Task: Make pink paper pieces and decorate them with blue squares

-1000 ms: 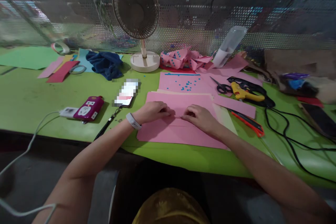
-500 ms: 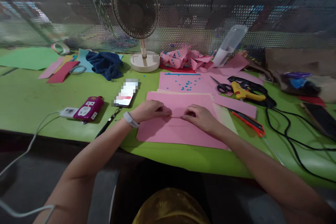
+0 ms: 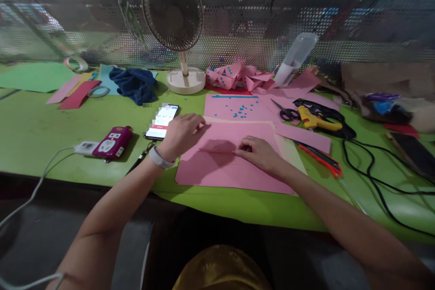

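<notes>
A small folded pink paper piece [image 3: 217, 146] lies on a larger pink sheet [image 3: 204, 173] near the front edge of the green table. At its right end, my right hand [image 3: 257, 152] is closed, thumb and fingertips pinching the paper's edge. My left hand [image 3: 185, 132], with a pale band on its wrist, hovers over the left side of the sheet and partly covers a lit phone [image 3: 157, 130]. Its fingers are stretched out, apart from the thumb, with nothing visible in them. Beneath the large sheet, a cream sheet [image 3: 295, 156] shows at the right.
Right of the sheets lie scissors [image 3: 287, 112], a yellow glue gun [image 3: 317, 120], an orange-and-black cutter [image 3: 322, 161] and black cables [image 3: 374, 176]. A fan [image 3: 186, 80] stands behind, beside pink dotted paper strips [image 3: 234, 77]. At left are a purple power adapter [image 3: 115, 142] and blue cloth [image 3: 134, 85].
My left hand has let go of the folded paper's left end and moved up and left. The right hand keeps its pinch in about the same place.
</notes>
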A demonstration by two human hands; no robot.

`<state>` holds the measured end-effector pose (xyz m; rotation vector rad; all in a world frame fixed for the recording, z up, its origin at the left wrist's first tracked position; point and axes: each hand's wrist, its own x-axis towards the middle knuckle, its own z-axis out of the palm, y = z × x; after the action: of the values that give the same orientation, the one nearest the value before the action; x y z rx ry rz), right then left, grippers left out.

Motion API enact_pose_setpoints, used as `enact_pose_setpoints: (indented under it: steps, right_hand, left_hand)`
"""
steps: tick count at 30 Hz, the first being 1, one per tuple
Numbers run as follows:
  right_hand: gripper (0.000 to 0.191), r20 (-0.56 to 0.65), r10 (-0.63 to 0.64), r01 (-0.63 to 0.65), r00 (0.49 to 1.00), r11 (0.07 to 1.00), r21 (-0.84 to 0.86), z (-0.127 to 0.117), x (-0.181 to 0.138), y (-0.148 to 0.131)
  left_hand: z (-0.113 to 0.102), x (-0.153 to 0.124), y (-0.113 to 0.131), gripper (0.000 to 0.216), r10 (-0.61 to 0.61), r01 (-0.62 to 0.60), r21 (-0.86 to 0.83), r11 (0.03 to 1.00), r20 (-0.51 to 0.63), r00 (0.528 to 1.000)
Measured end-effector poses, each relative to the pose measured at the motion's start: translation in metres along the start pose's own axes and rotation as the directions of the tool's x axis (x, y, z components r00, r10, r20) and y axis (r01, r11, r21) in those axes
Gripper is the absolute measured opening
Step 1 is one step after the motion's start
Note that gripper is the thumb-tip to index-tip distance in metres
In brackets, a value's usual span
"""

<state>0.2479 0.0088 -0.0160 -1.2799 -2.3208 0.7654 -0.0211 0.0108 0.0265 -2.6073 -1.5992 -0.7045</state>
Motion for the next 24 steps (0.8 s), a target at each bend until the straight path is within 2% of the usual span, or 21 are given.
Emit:
enact_pose_setpoints:
  steps: [1,3,5,7,9,15,24]
  right_hand:
    - [0.02,0.0,0.004,-0.004,1.0,1.0,-0.001,0.0,0.0,0.0]
    - [0.014,-0.001,0.008,-0.008,1.0,1.0,0.008,0.0,0.0,0.0]
    - [0.01,-0.011,0.003,-0.003,1.0,1.0,0.02,0.001,0.0,-0.001]
    - [0.01,-0.016,-0.002,0.002,1.0,1.0,0.028,0.001,0.0,-0.001]
    - [0.013,-0.018,0.007,-0.006,1.0,0.999,0.032,0.002,0.001,-0.001]
    - [0.016,-0.006,0.024,-0.024,1.0,0.999,0.044,0.002,0.0,-0.002]
    - [0.016,0.032,0.043,-0.044,0.999,0.999,0.031,-0.004,0.0,-0.007]
  left_hand:
    - [0.004,-0.004,0.009,0.038,0.164,-0.163,-0.061,0.985,0.024,0.986]
    - [0.016,-0.014,0.027,0.044,0.44,-0.42,-0.165,0.892,0.108,0.891]
    - [0.032,-0.025,0.039,0.073,0.516,-0.496,-0.144,0.856,0.175,0.839]
    - [0.045,-0.033,0.044,0.093,0.496,-0.482,-0.115,0.868,0.22,0.84]
    - [0.051,-0.036,0.042,0.099,0.471,-0.46,-0.106,0.882,0.245,0.848]
    - [0.052,-0.034,0.034,0.101,0.465,-0.436,-0.16,0.885,0.29,0.837]
    - [0.047,-0.032,0.038,0.104,0.413,-0.378,-0.166,0.911,0.365,0.835]
